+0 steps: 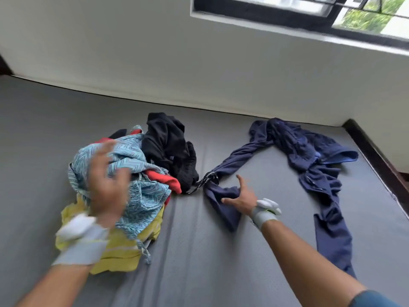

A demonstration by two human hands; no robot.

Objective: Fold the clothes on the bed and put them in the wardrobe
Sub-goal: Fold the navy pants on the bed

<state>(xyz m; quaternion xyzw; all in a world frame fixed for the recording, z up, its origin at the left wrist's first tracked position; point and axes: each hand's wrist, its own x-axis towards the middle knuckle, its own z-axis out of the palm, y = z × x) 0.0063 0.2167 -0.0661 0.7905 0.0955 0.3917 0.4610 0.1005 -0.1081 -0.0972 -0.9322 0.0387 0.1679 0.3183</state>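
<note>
Two hands are out over the grey bed (199, 251), and there's plenty of bare mattress between and below them. The right hand (240, 199) is spread wide, thumb up, fingers straight, with its fingertips touching the near end of the navy garment (294, 151); nothing pinched there that I can see. That navy piece runs away from the hand in a long twisted band, bunches up beyond it and trails back down on the hand's right side, leaving an open patch of mattress inside the loop. The left hand (106, 182) is blurred, fingers loosely spread above the pile of clothes (137, 196); whether it touches the cloth I cannot tell, and it holds nothing that shows. Under and beyond that hand lie a light blue patterned garment (143, 196), a yellow garment (124, 255) nearest the wrist, a bit of red cloth (163, 179), and farther out a black garment (170, 149), just beside the navy band's drawstring (205, 179). Both wrists wear a grey-and-white band (264, 212). Beyond everything, the white wall (155, 63) meets the bed's far edge, with a dark-framed window (309, 14) above and a dark bed frame (376, 151) along the right edge.
</note>
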